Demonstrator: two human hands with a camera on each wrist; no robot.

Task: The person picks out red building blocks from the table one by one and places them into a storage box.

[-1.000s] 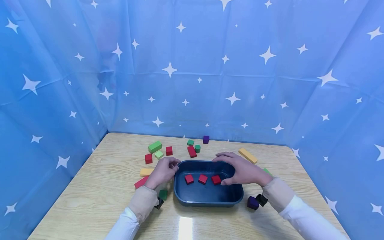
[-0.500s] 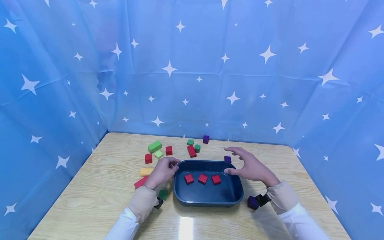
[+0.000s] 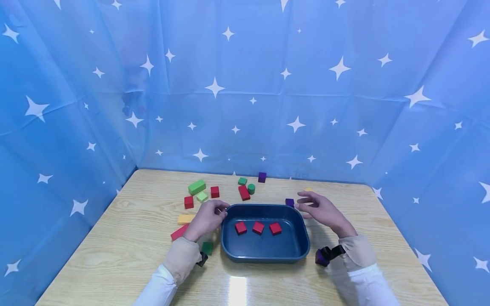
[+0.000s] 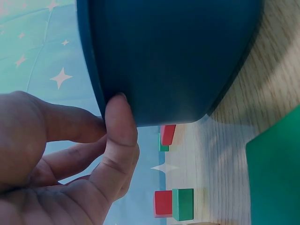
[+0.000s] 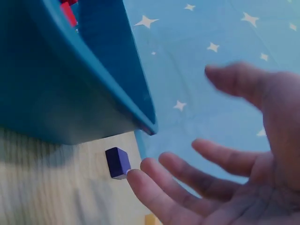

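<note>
Blue bin (image 3: pixel 264 258) stands on table (image 3: pixel 115 255), between left and right edges | inside: 3 red blocks (image 3: pixel 258 228) | left hand (image 3: pixel 208 219) pinches bin's far left corner | right hand (image 3: pixel 323 212), fingers spread, holds nothing, beside far right corner | purple block (image 3: pixel 262 177) near table's far edge

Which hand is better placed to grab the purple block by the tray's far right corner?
Probably the right hand: its empty fingers are close to the purple block, while the left hand pinches the tray rim.
</note>
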